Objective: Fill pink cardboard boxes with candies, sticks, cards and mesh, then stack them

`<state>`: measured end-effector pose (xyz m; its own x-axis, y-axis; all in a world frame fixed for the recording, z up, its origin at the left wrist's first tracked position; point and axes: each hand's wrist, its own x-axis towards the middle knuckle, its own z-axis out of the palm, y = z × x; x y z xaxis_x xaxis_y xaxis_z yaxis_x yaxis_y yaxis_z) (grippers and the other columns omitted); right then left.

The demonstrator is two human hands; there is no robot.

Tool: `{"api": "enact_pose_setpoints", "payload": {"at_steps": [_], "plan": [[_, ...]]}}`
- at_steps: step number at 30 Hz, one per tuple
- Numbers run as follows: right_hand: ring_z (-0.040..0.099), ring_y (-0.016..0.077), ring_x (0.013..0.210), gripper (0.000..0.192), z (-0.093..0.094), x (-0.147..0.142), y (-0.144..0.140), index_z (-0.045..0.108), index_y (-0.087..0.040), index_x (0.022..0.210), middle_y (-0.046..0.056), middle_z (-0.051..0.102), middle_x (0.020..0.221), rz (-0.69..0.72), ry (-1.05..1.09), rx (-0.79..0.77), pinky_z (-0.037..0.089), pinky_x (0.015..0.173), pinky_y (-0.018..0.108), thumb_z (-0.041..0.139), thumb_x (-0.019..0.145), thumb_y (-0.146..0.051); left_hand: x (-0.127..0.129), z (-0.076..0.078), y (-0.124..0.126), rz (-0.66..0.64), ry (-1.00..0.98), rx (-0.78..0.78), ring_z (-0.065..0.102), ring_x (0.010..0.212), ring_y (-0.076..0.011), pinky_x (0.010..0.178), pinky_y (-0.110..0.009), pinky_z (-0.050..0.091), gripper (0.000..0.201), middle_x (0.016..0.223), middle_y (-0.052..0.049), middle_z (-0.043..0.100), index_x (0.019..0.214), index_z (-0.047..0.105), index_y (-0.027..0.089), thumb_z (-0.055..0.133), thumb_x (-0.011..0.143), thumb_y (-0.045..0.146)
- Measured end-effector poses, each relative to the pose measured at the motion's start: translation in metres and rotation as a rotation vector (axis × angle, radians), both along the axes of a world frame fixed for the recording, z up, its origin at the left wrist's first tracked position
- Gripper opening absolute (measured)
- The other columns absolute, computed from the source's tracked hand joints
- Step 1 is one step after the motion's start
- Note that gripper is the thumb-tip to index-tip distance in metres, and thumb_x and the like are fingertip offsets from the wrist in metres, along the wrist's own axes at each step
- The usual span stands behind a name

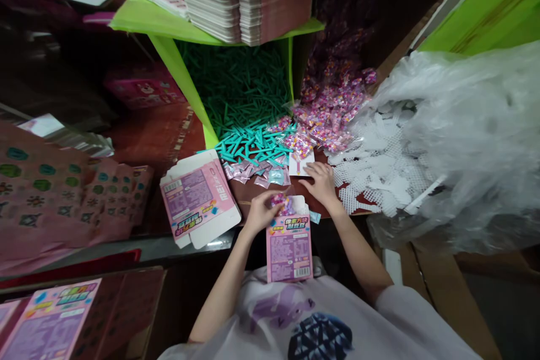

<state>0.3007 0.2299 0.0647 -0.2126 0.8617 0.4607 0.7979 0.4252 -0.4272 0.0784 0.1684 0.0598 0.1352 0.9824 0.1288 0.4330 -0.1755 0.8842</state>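
Note:
My left hand (262, 212) is closed on a small clear bag of colourful beads (280, 201), at the open top of a pink and purple box (289, 250). The box stands upright against my shirt, its raised white flap behind the bag. My right hand (323, 184) reaches past the box with thumb and fingers apart. Its fingertips touch the lower right corner of a white card with a pink picture (298, 165). Small printed sachets (265, 174) lie just left of the card. Another flattened-looking box (200, 198) with open flaps rests left of my left hand.
Teal sticks (253, 143) spill from a green-edged bin. Bead bags (329, 115) heap beside it, near white mesh pieces (375, 152) and a large clear plastic bag (472, 140). Stacked cards (211, 0) sit above the bin. More printed boxes (54, 320) stand at lower left.

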Motion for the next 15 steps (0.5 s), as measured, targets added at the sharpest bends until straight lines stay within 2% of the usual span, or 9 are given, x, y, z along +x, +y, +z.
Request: {"api": "enact_pose_setpoints", "payload": {"at_steps": [2, 4, 6, 8, 11, 13, 15], "plan": [[0.054, 0.0248, 0.104, 0.017, 0.003, 0.002, 0.006, 0.068, -0.023, 0.097, 0.006, 0.066, 0.108, 0.075, -0.115, -0.016, 0.026, 0.103, 0.051, 0.056, 0.085, -0.023, 0.001, 0.004, -0.004, -0.055, 0.184, 0.012, 0.059, 0.091, -0.0205, 0.090, -0.039, 0.036, 0.026, 0.094, -0.004, 0.069, 0.095, 0.068, 0.023, 0.066, 0.074, 0.039], [0.057, 0.0225, 0.098, 0.023, 0.003, 0.003, 0.008, 0.068, -0.024, 0.099, 0.005, 0.068, 0.103, 0.116, -0.177, -0.014, 0.026, 0.103, 0.050, 0.049, 0.087, -0.016, 0.000, 0.009, -0.006, -0.068, 0.307, 0.024, 0.057, 0.093, -0.0209, 0.091, -0.041, 0.030, 0.023, 0.093, -0.004, 0.070, 0.090, 0.069, 0.025, 0.059, 0.080, 0.043], [0.057, 0.0223, 0.097, 0.031, 0.001, 0.004, 0.009, 0.066, -0.021, 0.104, 0.006, 0.068, 0.103, 0.154, -0.220, 0.011, 0.027, 0.104, 0.049, 0.044, 0.086, -0.009, -0.003, 0.013, -0.006, -0.063, 0.374, 0.018, 0.057, 0.093, -0.0209, 0.090, -0.042, 0.028, 0.030, 0.091, -0.003, 0.070, 0.085, 0.070, 0.025, 0.048, 0.087, 0.045], [0.058, 0.0225, 0.097, 0.036, -0.002, 0.005, 0.011, 0.065, -0.017, 0.107, 0.009, 0.067, 0.105, 0.177, -0.242, 0.040, 0.028, 0.104, 0.046, 0.040, 0.085, -0.004, -0.006, 0.013, -0.002, -0.046, 0.428, -0.003, 0.058, 0.088, -0.0212, 0.089, -0.042, 0.027, 0.035, 0.085, -0.003, 0.070, 0.080, 0.069, 0.024, 0.042, 0.089, 0.044], [0.060, 0.0224, 0.091, 0.034, -0.006, 0.007, 0.014, 0.065, -0.013, 0.105, 0.013, 0.067, 0.102, 0.155, -0.231, 0.065, 0.029, 0.105, 0.044, 0.037, 0.087, -0.005, -0.008, 0.008, 0.003, 0.018, 0.461, -0.009, 0.061, 0.085, -0.0215, 0.092, -0.044, 0.026, 0.029, 0.084, -0.004, 0.070, 0.090, 0.066, 0.022, 0.045, 0.088, 0.041], [0.061, 0.0223, 0.085, 0.031, -0.007, 0.007, 0.015, 0.067, -0.013, 0.098, 0.012, 0.069, 0.095, 0.132, -0.221, 0.067, 0.028, 0.105, 0.046, 0.038, 0.090, -0.010, -0.008, 0.004, 0.004, 0.066, 0.456, 0.023, 0.060, 0.090, -0.0219, 0.098, -0.048, 0.021, 0.025, 0.088, -0.004, 0.070, 0.095, 0.063, 0.022, 0.048, 0.087, 0.039], [0.061, 0.0221, 0.083, 0.026, -0.006, 0.007, 0.016, 0.069, -0.017, 0.087, 0.009, 0.070, 0.091, 0.103, -0.190, 0.057, 0.027, 0.106, 0.049, 0.043, 0.090, -0.015, -0.008, 0.002, 0.003, 0.106, 0.437, 0.055, 0.058, 0.098, -0.0225, 0.103, -0.052, 0.013, 0.021, 0.092, -0.003, 0.070, 0.091, 0.062, 0.023, 0.050, 0.086, 0.039]]}}
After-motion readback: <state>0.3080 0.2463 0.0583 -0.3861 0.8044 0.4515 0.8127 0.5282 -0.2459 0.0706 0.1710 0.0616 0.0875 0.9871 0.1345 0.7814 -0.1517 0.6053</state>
